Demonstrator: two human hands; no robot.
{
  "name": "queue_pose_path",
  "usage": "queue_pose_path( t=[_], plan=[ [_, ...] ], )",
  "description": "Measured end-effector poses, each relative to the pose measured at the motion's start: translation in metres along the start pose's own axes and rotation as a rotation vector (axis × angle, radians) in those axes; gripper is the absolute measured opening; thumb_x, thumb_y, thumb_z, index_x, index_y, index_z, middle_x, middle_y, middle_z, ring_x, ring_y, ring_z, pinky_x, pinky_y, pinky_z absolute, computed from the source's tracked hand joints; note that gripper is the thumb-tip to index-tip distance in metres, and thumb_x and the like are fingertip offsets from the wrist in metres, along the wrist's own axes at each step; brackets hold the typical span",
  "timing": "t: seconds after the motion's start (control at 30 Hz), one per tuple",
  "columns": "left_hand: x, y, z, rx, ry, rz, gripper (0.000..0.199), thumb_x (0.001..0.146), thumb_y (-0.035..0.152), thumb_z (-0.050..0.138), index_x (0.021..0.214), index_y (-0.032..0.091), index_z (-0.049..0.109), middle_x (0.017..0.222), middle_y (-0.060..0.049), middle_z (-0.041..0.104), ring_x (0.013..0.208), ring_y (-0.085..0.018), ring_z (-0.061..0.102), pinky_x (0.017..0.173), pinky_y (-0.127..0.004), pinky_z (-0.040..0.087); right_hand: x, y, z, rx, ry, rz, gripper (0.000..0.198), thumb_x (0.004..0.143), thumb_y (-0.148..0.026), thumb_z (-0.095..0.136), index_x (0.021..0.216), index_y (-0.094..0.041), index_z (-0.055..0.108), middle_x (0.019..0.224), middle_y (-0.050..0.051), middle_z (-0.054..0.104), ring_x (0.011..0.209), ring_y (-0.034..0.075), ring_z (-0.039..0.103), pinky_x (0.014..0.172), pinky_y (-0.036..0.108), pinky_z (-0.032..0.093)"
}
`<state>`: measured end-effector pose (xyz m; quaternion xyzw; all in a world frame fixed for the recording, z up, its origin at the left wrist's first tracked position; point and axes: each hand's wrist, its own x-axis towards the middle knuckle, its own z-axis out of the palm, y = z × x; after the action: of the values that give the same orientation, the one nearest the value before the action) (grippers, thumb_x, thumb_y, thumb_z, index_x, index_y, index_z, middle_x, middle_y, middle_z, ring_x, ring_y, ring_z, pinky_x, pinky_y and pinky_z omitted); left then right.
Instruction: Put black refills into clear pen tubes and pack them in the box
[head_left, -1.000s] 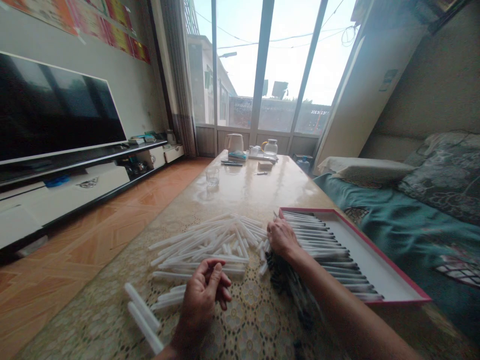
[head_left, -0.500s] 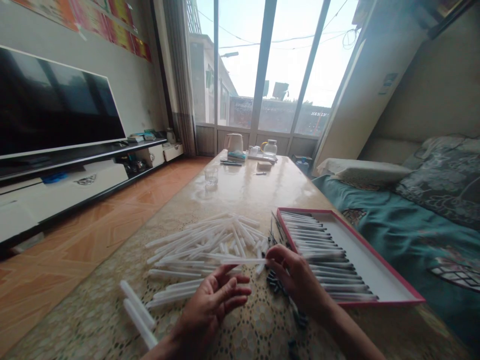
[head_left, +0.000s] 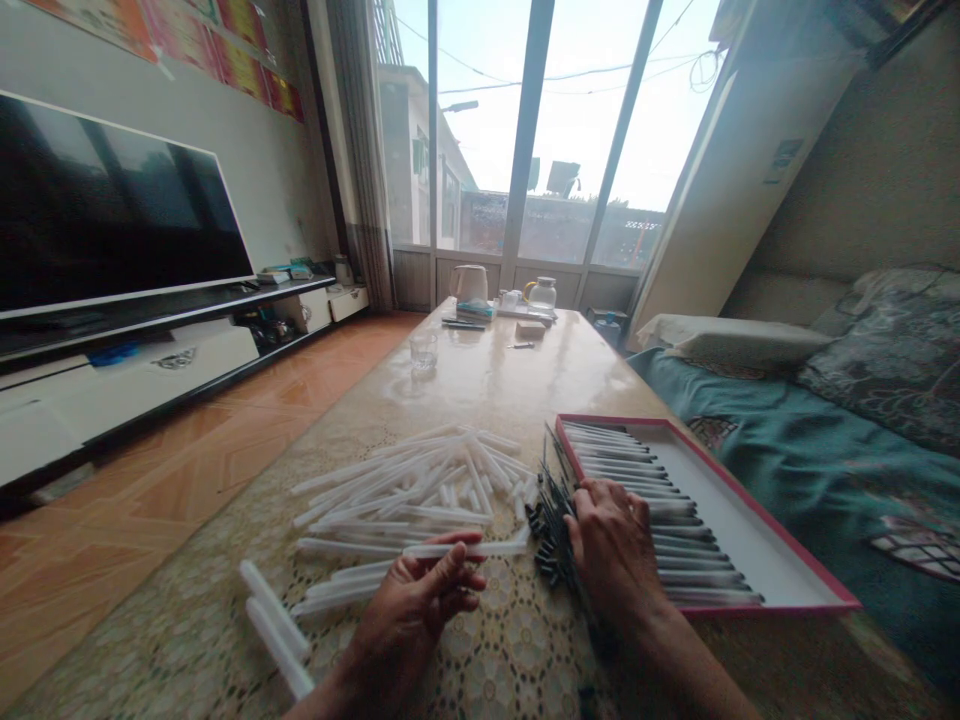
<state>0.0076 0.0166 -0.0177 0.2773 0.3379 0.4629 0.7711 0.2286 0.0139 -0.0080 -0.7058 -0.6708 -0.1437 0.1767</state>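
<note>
In my left hand (head_left: 416, 605) a slim white translucent tube (head_left: 501, 549), like a pen barrel, lies level between thumb and forefinger. Its free end points right. My right hand (head_left: 613, 540) is bent down over a heap of thin black rods (head_left: 556, 495) at the left edge of a red-rimmed box. Its fingers are curled, and their tips are hidden. Small black caps (head_left: 551, 562) lie just left of that hand. A loose pile of white tubes (head_left: 420, 480) spreads beyond my left hand. Inside the box, tubes with dark ends (head_left: 626, 465) lie in a row.
The red-rimmed box (head_left: 784, 537) stands on the table's right side. Two white tubes (head_left: 277, 635) lie at the near left. Farther back are a drinking glass (head_left: 424, 352), a kettle (head_left: 471, 285) and a glass jug (head_left: 541, 294). A sofa (head_left: 720, 410) runs along the right.
The white tube has passed from my right hand to my left. My right hand has moved right and down onto the black rods by the box.
</note>
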Motion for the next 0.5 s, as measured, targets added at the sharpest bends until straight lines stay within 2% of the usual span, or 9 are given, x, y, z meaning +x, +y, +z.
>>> queue_pose_path(
  t=[0.13, 0.23, 0.37, 0.43, 0.5],
  plan=[
    [-0.002, -0.001, 0.001, 0.02, 0.034, 0.013, 0.013, 0.073, 0.023, 0.068, 0.079, 0.011, 0.068, 0.075, -0.008, 0.072, 0.069, -0.018, 0.068, 0.061, -0.025, 0.053, 0.0, -0.004, 0.006, -0.072, -0.015, -0.022, 0.012, 0.08, -0.01, 0.051, 0.085, -0.016, 0.06, 0.096, 0.01, 0.061, 0.101, 0.025, 0.047, 0.086, 0.037, 0.029],
    [-0.002, -0.001, 0.003, 0.021, 0.054, 0.023, 0.011, 0.074, 0.023, 0.066, 0.077, 0.013, 0.065, 0.08, -0.008, 0.073, 0.068, -0.018, 0.069, 0.062, -0.026, 0.054, 0.001, -0.006, 0.007, -0.09, -0.008, -0.007, 0.014, 0.079, -0.007, 0.049, 0.083, -0.016, 0.059, 0.091, 0.01, 0.061, 0.097, 0.025, 0.049, 0.083, 0.036, 0.031],
    [0.0, 0.002, 0.003, 0.012, 0.134, 0.057, 0.008, 0.073, 0.018, 0.067, 0.076, 0.013, 0.063, 0.077, -0.007, 0.072, 0.063, -0.016, 0.068, 0.06, -0.025, 0.055, 0.001, -0.002, 0.004, -0.086, 0.038, 0.019, 0.012, 0.079, -0.008, 0.05, 0.081, -0.017, 0.058, 0.089, 0.009, 0.061, 0.091, 0.026, 0.052, 0.078, 0.036, 0.033],
    [0.001, 0.004, 0.001, -0.004, 0.171, 0.077, 0.008, 0.071, 0.014, 0.069, 0.077, 0.013, 0.063, 0.073, -0.006, 0.072, 0.063, -0.015, 0.068, 0.061, -0.024, 0.055, 0.0, 0.002, 0.001, -0.037, 0.085, 0.024, 0.01, 0.081, -0.01, 0.049, 0.081, -0.017, 0.057, 0.087, 0.009, 0.061, 0.086, 0.025, 0.053, 0.077, 0.037, 0.034],
    [0.002, 0.006, -0.001, -0.023, 0.181, 0.091, 0.011, 0.07, 0.012, 0.069, 0.08, 0.012, 0.064, 0.071, -0.005, 0.071, 0.065, -0.015, 0.068, 0.065, -0.023, 0.056, -0.003, 0.004, -0.001, 0.115, 0.128, 0.016, 0.011, 0.085, -0.015, 0.045, 0.081, -0.018, 0.055, 0.08, 0.007, 0.06, 0.077, 0.022, 0.055, 0.073, 0.034, 0.037]
  ],
)
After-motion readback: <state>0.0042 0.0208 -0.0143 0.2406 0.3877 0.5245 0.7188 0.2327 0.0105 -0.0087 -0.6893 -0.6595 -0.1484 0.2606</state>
